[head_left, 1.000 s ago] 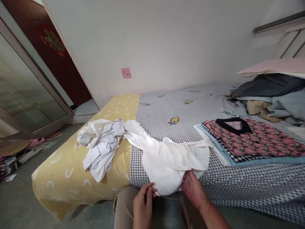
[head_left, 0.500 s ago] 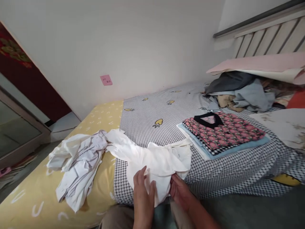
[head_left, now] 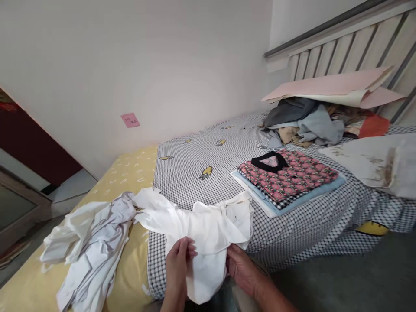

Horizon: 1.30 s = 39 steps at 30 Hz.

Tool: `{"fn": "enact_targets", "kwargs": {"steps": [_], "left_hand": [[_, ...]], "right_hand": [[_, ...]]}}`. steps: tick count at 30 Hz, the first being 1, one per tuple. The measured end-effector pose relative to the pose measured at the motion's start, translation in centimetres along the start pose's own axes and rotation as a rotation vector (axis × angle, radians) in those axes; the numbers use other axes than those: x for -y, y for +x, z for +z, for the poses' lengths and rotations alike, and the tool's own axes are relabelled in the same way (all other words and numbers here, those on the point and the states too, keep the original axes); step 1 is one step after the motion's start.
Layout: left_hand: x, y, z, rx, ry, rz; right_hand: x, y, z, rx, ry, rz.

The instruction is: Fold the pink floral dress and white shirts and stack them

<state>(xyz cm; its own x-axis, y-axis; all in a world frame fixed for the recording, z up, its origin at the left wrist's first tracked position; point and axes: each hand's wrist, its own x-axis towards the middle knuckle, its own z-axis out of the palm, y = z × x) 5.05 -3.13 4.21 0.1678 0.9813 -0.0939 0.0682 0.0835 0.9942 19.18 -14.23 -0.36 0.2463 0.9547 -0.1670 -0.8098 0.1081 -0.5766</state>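
A white garment [head_left: 208, 229] lies rumpled at the bed's front edge, its lower part hanging over. My left hand [head_left: 180, 256] is closed on the near left part of the cloth, fingers curled in. On the right side, my right hand [head_left: 239, 265] pinches the garment's edge, thumb on top and the other fingers underneath. To the left, touching one sleeve of the garment, is a loose heap of white and pale lilac clothes [head_left: 97, 242]. A folded stack topped by a pink-and-black patterned shirt [head_left: 292, 175] with a black collar sits to the right, above light blue cloth.
The bed carries a checked sheet [head_left: 182, 182] and a yellow sheet [head_left: 133, 167]. Dark and grey clothes [head_left: 302, 119] are piled at the back right under a pink sheet of card or board [head_left: 331, 86]. A stained pale cloth [head_left: 367, 158] lies at right. A pink note [head_left: 130, 120] is on the wall.
My left hand has gone from spread fingers on the cloth to closed on it. My right hand keeps its hold on the edge. The view has turned slightly to the right.
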Motion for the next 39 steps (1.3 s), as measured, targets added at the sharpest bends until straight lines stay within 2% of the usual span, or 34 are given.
{"fn": "enact_targets", "kwargs": {"steps": [1,3,6,9,12,14,16,17,20,22,29,34,39], "left_hand": [[0.3,0.0,-0.8,-0.020,-0.020,0.010],[0.8,-0.2,-2.2,-0.051,0.079,0.088],[1.4,-1.2,-2.9,-0.187,0.451,0.413],[1.1,-2.5,-1.6,-0.238,0.881,0.823],[0.4,-2.9,0.6,-0.101,1.125,1.083],[0.4,-2.5,1.6,0.038,1.126,1.093],[0.9,-1.9,1.8,0.138,1.055,0.997],[1.4,-1.6,1.7,0.143,1.013,0.932],[2.9,-1.2,0.6,0.055,0.914,0.792],[3.7,-1.4,-0.3,0.011,0.863,0.772],[5.9,-3.2,-2.0,-0.035,0.818,0.843],[7.1,-4.8,-2.0,-0.080,0.912,0.946],[7.3,-5.3,-1.7,-0.122,0.934,0.946]], "right_hand": [[0.0,0.0,-0.1,-0.004,-0.004,0.005],[-0.1,0.1,-0.3,-0.011,-0.016,0.017],[-0.4,0.3,-0.7,-0.023,-0.026,0.009],[-0.7,0.5,-0.9,-0.043,-0.038,-0.026],[-0.8,0.7,-1.0,-0.070,-0.062,-0.022],[-0.8,0.7,-0.9,-0.064,-0.074,-0.019],[-0.7,0.6,-1.0,-0.034,-0.086,-0.021],[-0.6,0.5,-1.0,-0.021,-0.094,-0.015],[-0.5,0.2,-1.2,-0.029,-0.136,0.017],[-0.4,0.1,-1.2,-0.052,-0.168,0.045],[-0.4,-0.1,-1.6,-0.056,-0.204,0.043],[-0.5,0.0,-2.5,-0.040,-0.216,0.051],[-0.4,0.1,-2.7,-0.038,-0.207,0.042]]}}
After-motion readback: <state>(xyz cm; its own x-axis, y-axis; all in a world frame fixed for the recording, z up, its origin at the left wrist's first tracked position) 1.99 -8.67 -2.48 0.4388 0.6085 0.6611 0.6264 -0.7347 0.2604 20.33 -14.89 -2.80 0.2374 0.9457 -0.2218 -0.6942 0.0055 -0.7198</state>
